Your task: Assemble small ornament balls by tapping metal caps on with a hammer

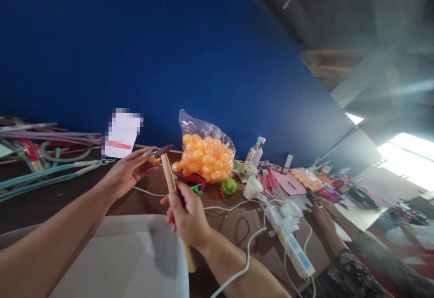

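Several light blue and lilac cords lie bundled across the left end of the brown surface. Just right of them, a phone stands tilted near the far edge, before the blue wall, its lit screen partly pixelated. Close to it, the left hand pinches a small yellow-and-brown piece between the fingertips, its dark pointed end aimed right. A white bin fills the near left corner, below both hands. Its far right corner comes under the right hand, which is wrapped around a wooden stick; the stick's upper tip meets the piece in view, though whether they touch I cannot tell. Toward the middle of the far edge sits a clear bag of orange balls, with a green ball-shaped toy just before it. Farther right come a capped bottle at the far edge, a white roll, pink strips and, slanting toward the near edge, a white power strip with cables. Near the right end, a co-worker's hands reach in over the surface; what they grip is too blurred to tell.
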Tool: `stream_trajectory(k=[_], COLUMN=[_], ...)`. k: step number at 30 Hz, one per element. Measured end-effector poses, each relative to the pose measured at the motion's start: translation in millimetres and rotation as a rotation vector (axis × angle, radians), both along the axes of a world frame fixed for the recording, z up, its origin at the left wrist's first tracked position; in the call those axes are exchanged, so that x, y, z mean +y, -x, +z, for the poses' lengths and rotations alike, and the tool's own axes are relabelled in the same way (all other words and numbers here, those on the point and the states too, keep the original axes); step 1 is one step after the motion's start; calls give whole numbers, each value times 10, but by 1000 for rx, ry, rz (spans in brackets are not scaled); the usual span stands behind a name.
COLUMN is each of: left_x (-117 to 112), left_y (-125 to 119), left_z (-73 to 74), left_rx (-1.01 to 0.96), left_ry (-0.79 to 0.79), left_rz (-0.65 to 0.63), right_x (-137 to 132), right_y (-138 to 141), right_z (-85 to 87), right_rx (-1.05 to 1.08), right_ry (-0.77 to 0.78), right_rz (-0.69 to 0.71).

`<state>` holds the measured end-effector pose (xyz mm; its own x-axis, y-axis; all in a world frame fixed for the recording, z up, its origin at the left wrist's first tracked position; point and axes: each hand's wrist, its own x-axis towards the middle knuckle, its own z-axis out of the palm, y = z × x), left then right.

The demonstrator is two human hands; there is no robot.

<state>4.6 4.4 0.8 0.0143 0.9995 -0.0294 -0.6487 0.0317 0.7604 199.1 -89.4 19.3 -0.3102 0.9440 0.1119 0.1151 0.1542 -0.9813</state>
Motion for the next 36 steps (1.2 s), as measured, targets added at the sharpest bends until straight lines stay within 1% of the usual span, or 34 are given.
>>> stream_trajectory(k=[3,14,18,22,26,29,33,36], left_x=[-2,-6,-16,-19,-10,-10,-21,-27], left_y=[3,1,0,-1,-2,-4,-7,-8], left_z=[-2,12,30,35,23,24,35,44], left_rx=[4,16,19,21,26,34,36,37], left_ry=[-2,15,24,23,19,16,9,19], left_rz=[0,-2,3,2,4,4,-4,5], right_x=[-1,4,8,20,22,23,26,25], right_y=[5,4,6,-1,0,6,6,4], right_z=[9,16,7,-2,19,37,35,26], right_rx=[19,29,35,28,45,45,55,34], right_ry=[-20,33,18,46,31,60,52,52], right_rz=[-20,-11,-29,-16,-25,-26,-46,-33])
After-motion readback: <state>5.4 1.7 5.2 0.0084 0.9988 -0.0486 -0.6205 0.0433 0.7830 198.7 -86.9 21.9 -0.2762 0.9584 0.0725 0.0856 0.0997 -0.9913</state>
